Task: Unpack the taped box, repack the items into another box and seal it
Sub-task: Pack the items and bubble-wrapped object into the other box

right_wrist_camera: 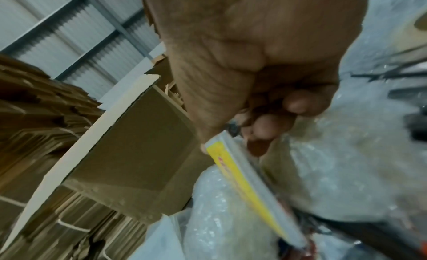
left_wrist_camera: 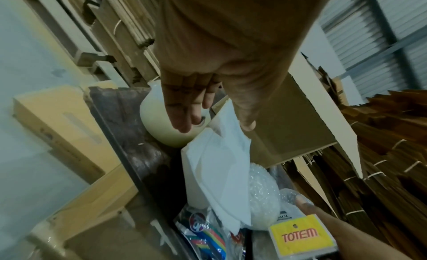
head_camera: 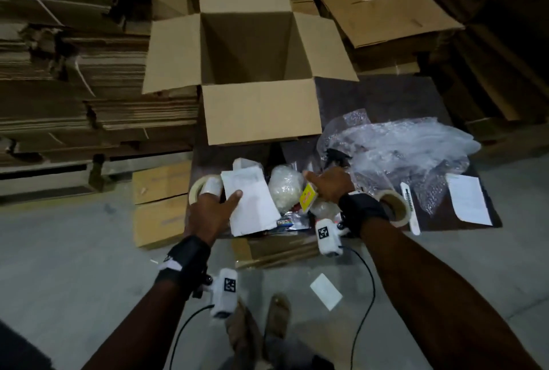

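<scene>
Both arms reach forward over a dark worktop (head_camera: 386,96). The left hand (head_camera: 209,215) lies flat, grip released, thumb on a white paper packet (head_camera: 252,206). The right hand (head_camera: 329,183) pinches a yellow-labelled flat packet (head_camera: 308,197) near the front edge. An open brown cardboard box (head_camera: 246,51) stands behind, amid stacked flattened cartons (head_camera: 74,72).

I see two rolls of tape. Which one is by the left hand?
The tape roll left of the white packet, just past the left hand; the other roll lies by the right wrist.
</scene>
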